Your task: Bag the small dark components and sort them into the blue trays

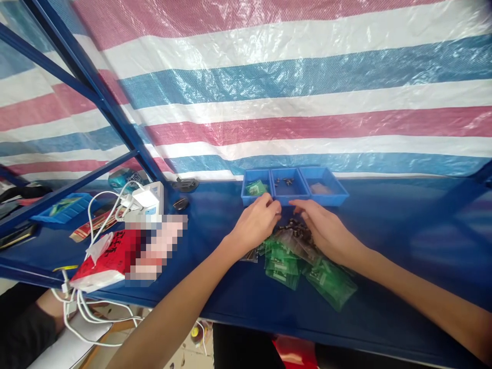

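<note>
My left hand [258, 220] is in front of the blue bins, its fingers curled together; whatever they may hold is hidden. My right hand [326, 230] is held opposite, fingers stretched out and apart, beside a pile of small dark metal pieces [295, 225]. Clear plastic bags [294, 243] lie just in front of the pile, partly under my right hand. Nearer the table's front edge are green plastic bags [282, 265] in a loose stack, and more green bags [331, 283] below my right wrist.
Three joined bins stand behind my hands: the left bin [246, 197] holds green bags, the middle bin [290, 190] a few dark pieces, the right bin [338, 197] clear bags. At left are a power strip [156, 197], white cables [92, 220], a red packet [115, 256] and a blue frame [119, 128].
</note>
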Action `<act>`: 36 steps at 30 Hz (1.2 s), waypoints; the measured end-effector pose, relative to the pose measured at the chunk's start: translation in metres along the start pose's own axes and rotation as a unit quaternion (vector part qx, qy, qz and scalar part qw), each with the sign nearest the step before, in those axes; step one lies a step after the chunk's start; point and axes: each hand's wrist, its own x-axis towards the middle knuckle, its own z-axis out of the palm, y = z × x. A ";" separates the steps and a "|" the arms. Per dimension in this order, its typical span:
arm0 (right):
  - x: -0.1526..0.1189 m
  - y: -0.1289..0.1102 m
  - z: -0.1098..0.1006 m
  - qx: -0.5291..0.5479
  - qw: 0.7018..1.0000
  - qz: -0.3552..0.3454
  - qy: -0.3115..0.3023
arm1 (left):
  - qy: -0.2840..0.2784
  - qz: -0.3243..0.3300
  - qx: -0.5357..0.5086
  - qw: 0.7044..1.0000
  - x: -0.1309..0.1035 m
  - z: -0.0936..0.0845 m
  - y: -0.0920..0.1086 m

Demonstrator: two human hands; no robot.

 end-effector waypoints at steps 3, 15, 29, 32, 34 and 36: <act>0.001 -0.005 -0.002 0.021 1.000 0.021 0.001 | 0.066 -0.001 -0.057 0.996 0.002 -0.002 0.001; -0.002 -0.004 -0.009 0.058 0.993 -0.043 0.090 | 0.136 -0.077 -0.336 0.929 0.000 0.007 0.016; 0.001 -0.009 -0.003 -0.015 0.986 -0.096 0.134 | 0.073 -0.123 -0.612 0.778 0.004 0.009 0.025; 0.000 -0.006 -0.002 -0.034 0.984 -0.106 0.139 | 0.073 -0.122 -0.591 0.794 0.004 0.008 0.026; 0.000 -0.005 -0.002 -0.035 0.987 -0.101 0.123 | 0.076 -0.109 -0.563 0.816 0.003 0.006 0.025; 0.000 -0.005 -0.003 -0.029 0.991 -0.083 0.105 | 0.074 -0.087 -0.535 0.837 0.002 0.005 0.023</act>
